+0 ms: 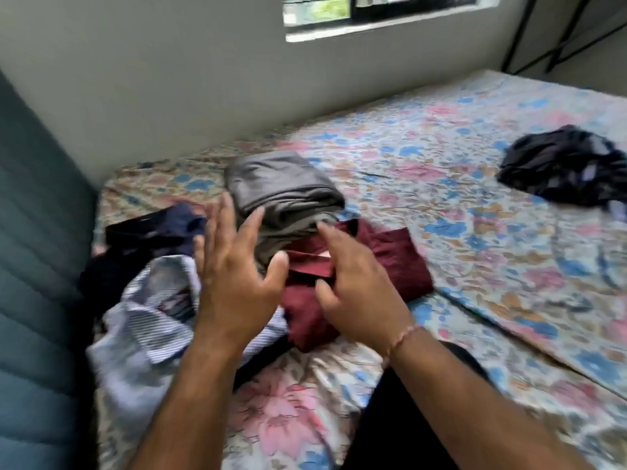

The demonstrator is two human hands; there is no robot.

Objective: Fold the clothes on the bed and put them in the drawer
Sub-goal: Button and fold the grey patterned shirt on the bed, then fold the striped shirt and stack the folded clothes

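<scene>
Head view shows two bare hands over a bed (458, 184) covered by a floral sheet, with five lots of clothing on it. The left hand (234, 266) is raised with fingers spread wide and straight, holding nothing. The right hand (353, 283) has its fingers loosely extended, and the fingertips (322, 228) reach the near edge of the grey stack; whether they press on it or hover just above the cloth cannot be told through the blur. A thin thread band (403, 337) circles the right wrist.

One folded maroon garment (390, 266) lies directly under the right hand's fingers and palm. One folded grey stack (281, 188) sits just beyond both sets of fingertips, touching the maroon piece. One loose striped shirt (152, 310) is crumpled below and to the left of the left hand's fingers. One dark navy garment (149, 232) lies unfolded left of the left fingertips, beyond the striped shirt. One dark crumpled heap (563, 167) lies well apart, far to the right of the right hand's fingers.

One window (373, 11) is set in the wall beyond the bed, and one padded blue headboard (37, 266) stands at the left edge.
</scene>
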